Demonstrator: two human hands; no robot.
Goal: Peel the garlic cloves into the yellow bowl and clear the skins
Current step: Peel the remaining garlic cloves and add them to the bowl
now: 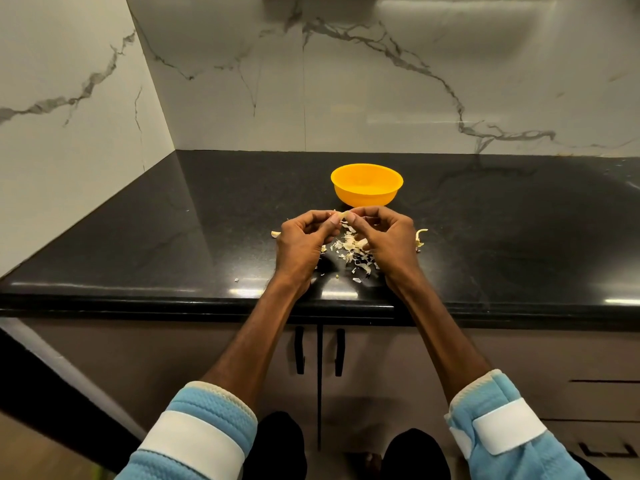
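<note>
Head view. Both hands are raised just above a black stone surface [207, 237], near its front edge. The left hand [304, 237] and right hand [388, 237] meet fingertip to fingertip. Between them they pinch one garlic clove [343, 215]. Each hand grasps the clove with its thumb and curled fingers. How much skin remains on the clove cannot be determined.

Directly under and between the hands lies a scattered pile of garlic skins [349, 252]. It consists of pale flakes spread across the surface toward the front edge. A few single flakes lie apart from the pile, to its left and near the edge. A loose clove [275, 233] rests on the surface just beside the left hand, on its outer side. A pale curled stem piece [420, 236] lies just beside the right hand, on its outer side.

The yellow bowl [363, 199] stands upright on the surface beyond the hands, near them but not touching them. Its contents cannot be made out.

White marble-pattern wall panels [381, 98] enclose the surface at the back and on the left. Below the front edge are two cabinet doors, each with a dark vertical handle [300, 351]. Both forearms emerge from light blue sleeves [207, 407] with white bands.
</note>
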